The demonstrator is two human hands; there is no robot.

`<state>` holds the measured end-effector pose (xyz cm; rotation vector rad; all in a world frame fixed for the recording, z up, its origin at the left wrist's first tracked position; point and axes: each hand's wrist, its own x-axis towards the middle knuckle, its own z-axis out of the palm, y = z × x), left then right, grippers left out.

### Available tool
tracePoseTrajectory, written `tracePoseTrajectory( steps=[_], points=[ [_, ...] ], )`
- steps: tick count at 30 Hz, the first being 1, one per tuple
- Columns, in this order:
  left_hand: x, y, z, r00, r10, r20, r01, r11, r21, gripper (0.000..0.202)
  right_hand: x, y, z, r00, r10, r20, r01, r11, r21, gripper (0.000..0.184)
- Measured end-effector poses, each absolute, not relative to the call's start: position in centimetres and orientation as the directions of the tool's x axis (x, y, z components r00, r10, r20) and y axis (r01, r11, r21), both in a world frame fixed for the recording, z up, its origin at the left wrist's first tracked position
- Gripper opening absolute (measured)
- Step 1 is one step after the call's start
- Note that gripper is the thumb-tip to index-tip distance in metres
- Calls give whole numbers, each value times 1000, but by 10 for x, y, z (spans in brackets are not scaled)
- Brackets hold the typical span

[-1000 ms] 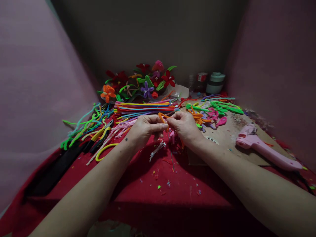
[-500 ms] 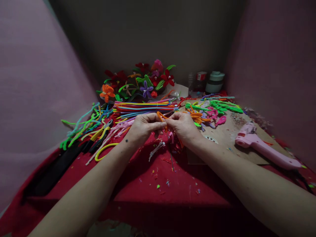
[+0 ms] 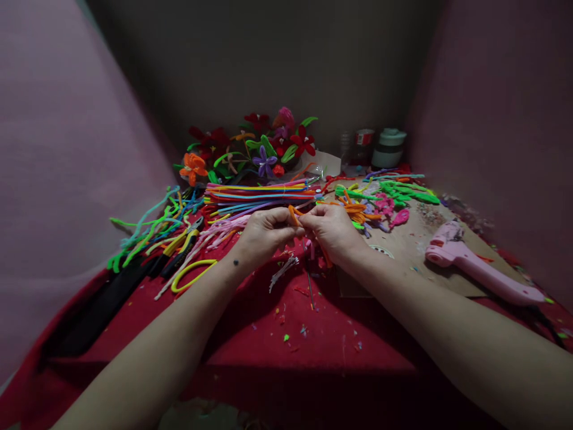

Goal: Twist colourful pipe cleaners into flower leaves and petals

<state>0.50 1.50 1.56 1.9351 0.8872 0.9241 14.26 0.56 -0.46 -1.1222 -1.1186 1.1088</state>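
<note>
An orange pipe cleaner [image 3: 293, 215] is bent into a narrow loop between my two hands, above the red cloth. My left hand [image 3: 271, 233] pinches it from the left, its thumb and forefinger closed. From the other side my right hand [image 3: 330, 228] also grips it, fingertips close to the left ones. Part of the pipe cleaner is hidden behind my fingers, and an orange length shows below my right hand. A thin dark rod [image 3: 310, 283] and a small bunch of white stamens [image 3: 283, 273] lie on the cloth beneath.
Bundled pipe cleaners [image 3: 264, 194] lie behind my hands, with pipe-cleaner flowers [image 3: 265, 161] at the back. Pliers [image 3: 182, 245] and a yellow ring [image 3: 179, 279] are at left. A pink glue gun [image 3: 481, 263] rests on a board [image 3: 416, 280] at right, near a lidded jar [image 3: 388, 149].
My left hand has shifted slightly right and its fingers have closed further around the orange pipe cleaner. The visible loop looks smaller. My right hand stays almost in place.
</note>
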Motion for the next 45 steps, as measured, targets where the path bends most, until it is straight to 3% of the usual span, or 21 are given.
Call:
tracePoseTrajectory(
  steps=[3,5,7,10,14,16,19,21,24,26,29,33,36,45],
  points=[
    [6,13,14,478,778,407,367,-599,712,11,143,6,-5,79,997,26,-159,39,-986,20],
    [6,13,14,468,765,443,395,-629,670,12,143,7,-6,61,998,6,-208,19,-978,20],
    [5,13,16,477,805,352,351,-541,764,13,142,7,-7,57,998,-6,-239,8,-971,19],
    [3,14,19,481,867,135,197,-257,946,27,142,6,-5,57,998,13,-229,26,-973,21],
    [2,17,19,442,897,-2,31,-13,999,32,142,3,-2,27,999,41,-211,46,-976,27],
    [2,18,18,430,903,8,41,-28,999,30,143,3,-2,46,999,22,-210,31,-977,26],
    [2,19,16,372,919,134,206,-222,953,29,143,5,-2,83,996,19,-204,36,-978,22],
    [2,18,14,325,901,288,407,-408,817,30,144,6,-4,88,996,28,-195,45,-980,21],
    [2,17,11,338,777,530,643,-602,472,32,144,6,-5,94,995,33,-205,52,-977,21],
    [2,15,10,402,681,612,719,-648,250,34,143,6,-5,106,994,37,-223,60,-973,19],
    [2,11,10,480,616,625,783,-622,12,36,142,7,-6,118,992,45,-240,72,-968,16],
    [2,4,13,530,618,581,806,-580,-119,36,142,8,-8,93,995,44,-280,69,-957,16],
    [2,2,13,516,628,583,813,-573,-102,35,142,8,-9,85,996,1,-314,28,-949,16],
    [7,2,10,479,750,456,775,-605,182,33,145,10,-3,47,992,-121,-475,-84,-876,10]
  ],
)
